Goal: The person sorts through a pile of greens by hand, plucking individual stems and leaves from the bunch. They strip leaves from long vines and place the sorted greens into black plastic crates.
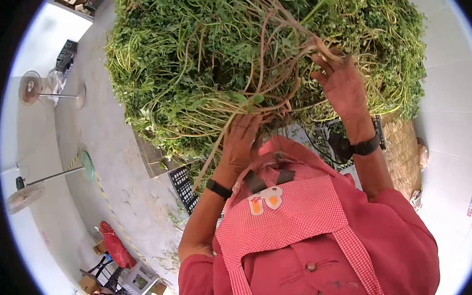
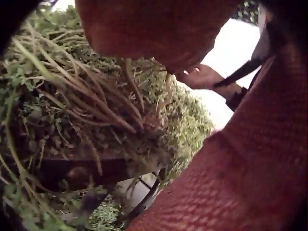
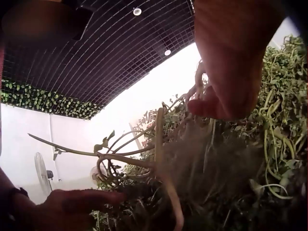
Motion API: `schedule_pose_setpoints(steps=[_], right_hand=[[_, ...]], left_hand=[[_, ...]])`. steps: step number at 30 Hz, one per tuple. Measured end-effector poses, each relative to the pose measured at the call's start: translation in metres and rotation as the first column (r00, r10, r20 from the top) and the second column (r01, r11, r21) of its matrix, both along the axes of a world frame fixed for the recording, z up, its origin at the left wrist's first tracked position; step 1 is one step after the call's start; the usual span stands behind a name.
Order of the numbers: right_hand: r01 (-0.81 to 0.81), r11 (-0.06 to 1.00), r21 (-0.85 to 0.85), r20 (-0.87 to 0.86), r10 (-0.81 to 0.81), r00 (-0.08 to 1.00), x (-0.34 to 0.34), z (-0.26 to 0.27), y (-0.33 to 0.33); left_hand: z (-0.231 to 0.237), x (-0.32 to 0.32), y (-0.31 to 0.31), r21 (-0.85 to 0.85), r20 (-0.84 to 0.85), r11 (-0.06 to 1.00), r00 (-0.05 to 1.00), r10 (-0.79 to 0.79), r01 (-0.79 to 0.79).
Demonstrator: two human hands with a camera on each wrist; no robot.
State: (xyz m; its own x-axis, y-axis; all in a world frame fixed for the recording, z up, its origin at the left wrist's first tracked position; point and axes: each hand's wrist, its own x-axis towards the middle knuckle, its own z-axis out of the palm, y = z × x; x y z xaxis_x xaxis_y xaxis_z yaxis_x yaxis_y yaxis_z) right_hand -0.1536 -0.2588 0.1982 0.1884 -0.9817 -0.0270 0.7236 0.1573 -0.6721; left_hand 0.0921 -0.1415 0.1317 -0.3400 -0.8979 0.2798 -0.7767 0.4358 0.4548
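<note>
A big heap of leafy green plants (image 1: 198,58) with long pale and reddish stems fills the upper head view. At the heap's right, the right hand (image 1: 346,86) pinches the thick end of a bundle of stems (image 1: 285,23); the bundle fans up and left across the leaves. In the right wrist view the thumb (image 3: 209,107) lies close by a bent stem. The left hand (image 1: 242,139) rests at the heap's near edge, fingers extended over several stems. One long pale stem (image 1: 214,149) sticks out beside it, toward the wrist. Leaves and stems partly hide both hands' fingertips.
Black plastic crates (image 1: 181,186) and a wooden board (image 1: 151,152) show under the heap's near edge. A woven straw bale (image 1: 401,148) stands at the right. Two standing fans (image 1: 30,87) are on the left, with a red sack (image 1: 116,244) on the floor.
</note>
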Motion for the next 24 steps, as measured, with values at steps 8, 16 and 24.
schedule_pose_setpoints(steps=[8, 16, 24], right_hand=[[0.003, 0.989, 0.150, -0.199, 0.028, 0.980, 0.013, -0.003, 0.018], [-0.077, 0.975, -0.206, -0.781, -0.117, 0.613, 0.051, -0.041, 0.040], [0.152, 0.984, -0.089, -0.627, -0.174, 0.759, 0.031, -0.077, 0.035]], left_hand=[[0.054, 0.005, 0.002, 0.101, -0.603, 0.956, 0.748, 0.279, -0.275], [0.070, 0.026, -0.009, 0.361, -0.856, 0.918, 0.332, 0.396, -0.163], [0.076, 0.090, -0.011, 0.360, -0.933, 0.921, -0.033, 0.359, -0.150]])
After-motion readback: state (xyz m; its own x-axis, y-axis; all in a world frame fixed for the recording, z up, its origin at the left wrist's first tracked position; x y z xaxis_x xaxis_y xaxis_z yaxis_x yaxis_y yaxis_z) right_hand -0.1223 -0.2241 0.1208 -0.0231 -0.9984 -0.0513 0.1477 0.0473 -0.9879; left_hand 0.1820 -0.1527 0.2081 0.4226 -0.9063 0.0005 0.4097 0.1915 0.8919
